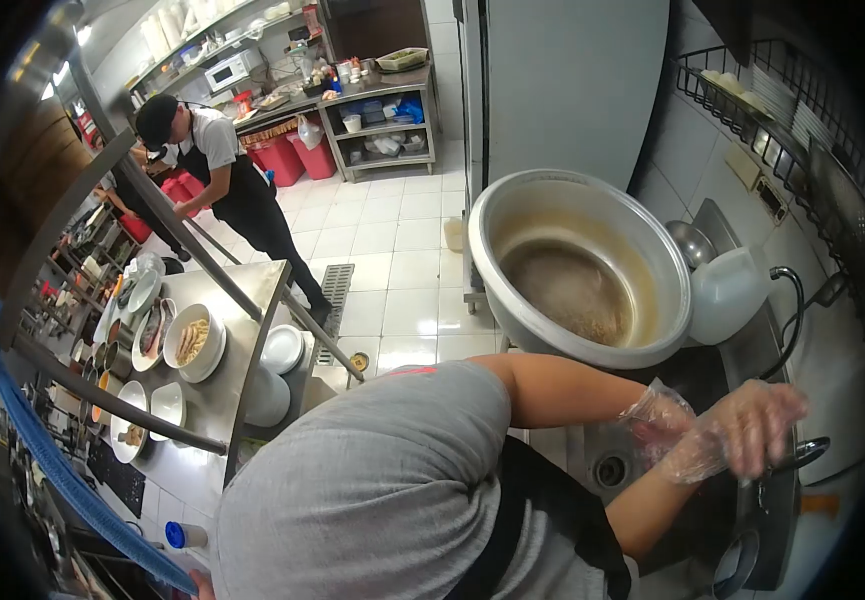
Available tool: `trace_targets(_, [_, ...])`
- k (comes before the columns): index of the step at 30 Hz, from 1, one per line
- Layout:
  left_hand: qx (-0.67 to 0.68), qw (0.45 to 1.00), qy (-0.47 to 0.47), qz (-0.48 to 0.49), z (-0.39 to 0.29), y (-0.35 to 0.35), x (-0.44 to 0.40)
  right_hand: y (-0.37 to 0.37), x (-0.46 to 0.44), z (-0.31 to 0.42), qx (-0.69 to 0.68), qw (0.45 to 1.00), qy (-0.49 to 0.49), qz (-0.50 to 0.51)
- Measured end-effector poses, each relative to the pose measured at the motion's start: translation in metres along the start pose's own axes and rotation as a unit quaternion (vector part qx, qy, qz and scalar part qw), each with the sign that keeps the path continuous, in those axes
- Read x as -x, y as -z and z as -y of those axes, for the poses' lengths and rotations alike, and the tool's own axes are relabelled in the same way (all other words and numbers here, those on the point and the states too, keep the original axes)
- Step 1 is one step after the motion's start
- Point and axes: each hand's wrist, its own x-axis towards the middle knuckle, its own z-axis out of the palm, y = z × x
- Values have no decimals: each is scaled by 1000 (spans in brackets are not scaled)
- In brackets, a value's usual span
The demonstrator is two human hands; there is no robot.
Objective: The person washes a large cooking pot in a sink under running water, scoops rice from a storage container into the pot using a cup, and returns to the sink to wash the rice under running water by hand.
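Both my hands are in clear plastic gloves above the sink [567, 445]. My right hand [752, 430] hangs beside the curved tap [807, 452], its fingers loose and apart, holding nothing I can see. My left hand [660, 428] is behind my right wrist, close to it or touching. Its fingers are mostly hidden. The sink's round drain [609, 470] shows below my left hand. A large metal pot [497, 290], stained brown inside with some cloudy liquid, stands tilted beyond my left forearm. A clear, rounded container [737, 565] lies under the tap, partly cut off by dark blur.
A white plastic jug [727, 295] and a metal bowl [690, 243] stand beside the pot. A wire rack [782, 125] holds plates above. At left, a steel table [252, 285] carries bowls of food [214, 350]. A co-worker [222, 165] in a black apron stands beyond it.
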Motion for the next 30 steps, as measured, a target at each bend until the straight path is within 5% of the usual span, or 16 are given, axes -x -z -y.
trace_targets(2, [70,983,-30,168,32,15,-8,10,-5,10,-45,990,-126,39])
trace_targets(5, [105,992,23,63,-12,-25,13,31,4,-14,-145,947,-261,115])
trace_targets(10, [12,1000,-2,11,-72,-76,35,43,16,-34,-70,949,-266,153])
trace_targets(13, [-169,985,-19,-31,-68,-85,37,38,12,-31,17,967,-215,133])
trace_targets(16, [-462,886,-7,-18,-24,-74,20,11,-6,-14,126,986,-108,11])
trace_targets(21, [-788,604,8,119,94,-59,18,23,-10,86,287,926,69,-235])
trace_targets(23, [-762,589,-267,3,84,-76,34,46,23,134,292,873,203,-333])
trace_targets(24, [-595,769,-234,7,88,-81,27,57,52,157,292,850,265,-350])
trace_targets(25, [-250,944,-212,29,91,-87,22,59,63,157,285,841,287,-360])
trace_targets(26, [4,977,-212,17,95,-92,15,61,73,156,279,831,309,-369])
trace_targets(28, [-147,978,-148,-8,-9,-97,60,48,87,131,263,842,279,-379])
trace_targets(30, [-410,897,87,-144,-96,-85,111,24,115,155,283,851,226,-380])
